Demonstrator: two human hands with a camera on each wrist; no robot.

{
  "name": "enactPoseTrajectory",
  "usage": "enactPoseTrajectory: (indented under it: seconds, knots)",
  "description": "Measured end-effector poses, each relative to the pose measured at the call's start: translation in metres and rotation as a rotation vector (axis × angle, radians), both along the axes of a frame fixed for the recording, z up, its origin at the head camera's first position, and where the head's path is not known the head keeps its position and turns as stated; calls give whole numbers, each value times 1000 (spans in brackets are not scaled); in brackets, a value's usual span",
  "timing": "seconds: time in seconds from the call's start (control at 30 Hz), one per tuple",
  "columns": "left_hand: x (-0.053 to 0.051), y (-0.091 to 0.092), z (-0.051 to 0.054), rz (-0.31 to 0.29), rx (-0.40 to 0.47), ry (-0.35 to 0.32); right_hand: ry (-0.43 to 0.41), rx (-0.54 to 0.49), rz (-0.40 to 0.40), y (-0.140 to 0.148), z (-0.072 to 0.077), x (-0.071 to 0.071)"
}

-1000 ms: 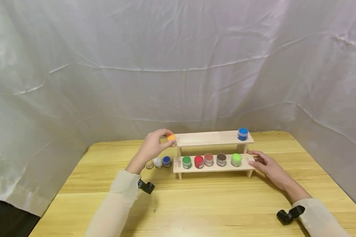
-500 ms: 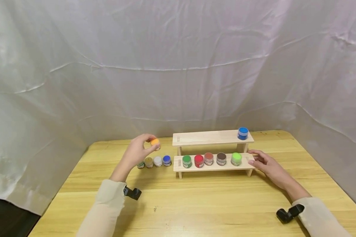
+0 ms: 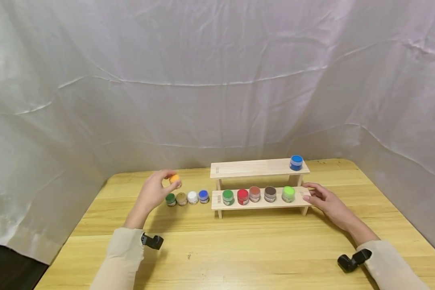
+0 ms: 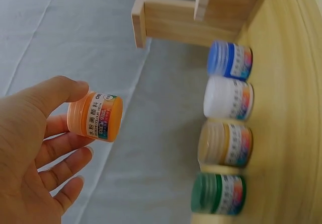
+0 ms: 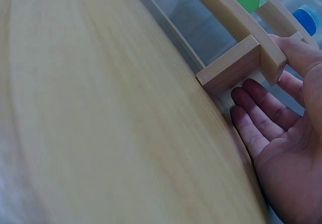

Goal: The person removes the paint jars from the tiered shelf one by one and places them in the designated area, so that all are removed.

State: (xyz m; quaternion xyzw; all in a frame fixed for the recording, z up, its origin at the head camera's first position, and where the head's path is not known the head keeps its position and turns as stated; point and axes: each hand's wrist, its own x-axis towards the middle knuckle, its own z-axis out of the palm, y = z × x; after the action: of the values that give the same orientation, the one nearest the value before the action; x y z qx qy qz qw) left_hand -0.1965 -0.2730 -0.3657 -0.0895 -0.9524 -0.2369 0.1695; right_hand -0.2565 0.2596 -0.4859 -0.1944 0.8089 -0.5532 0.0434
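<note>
My left hand [image 3: 153, 191] pinches an orange paint jar [image 4: 98, 117] between thumb and fingers, held in the air above the left side of the table. Below and to its right stand a green jar [image 4: 219, 194], a tan jar [image 4: 226, 144], a white jar [image 4: 229, 98] and a dark blue jar [image 4: 231, 60] in a row. My right hand [image 3: 330, 206] grips the right end of a two-tier wooden rack [image 3: 251, 169], thumb on the lower shelf. In the right wrist view the other fingers [image 5: 256, 113] lie beside the rack's leg, near the tabletop.
On the lower shelf stand green [image 3: 228, 197], red [image 3: 243, 197], reddish-brown [image 3: 255, 194], dark brown [image 3: 270, 195] and light green [image 3: 288, 195] jars. A blue jar [image 3: 296, 162] sits at the upper shelf's right end. A grey curtain [image 3: 217, 100] hangs behind the wooden table [image 3: 253, 249].
My left hand has moved left with the orange jar, away from the upper shelf's left end to above the loose row. My right hand has stayed on the rack.
</note>
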Motion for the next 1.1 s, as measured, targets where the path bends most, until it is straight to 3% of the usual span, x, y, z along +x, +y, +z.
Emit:
enactPoseTrajectory:
  seconds: [0.67,1.1]
  knots:
    - [3,-43,-29,94,78,-43,-13,-21,-3,-1,2,1]
    - [5,-61,-46,122,89,-66,-14,-31,2,-2,4,2]
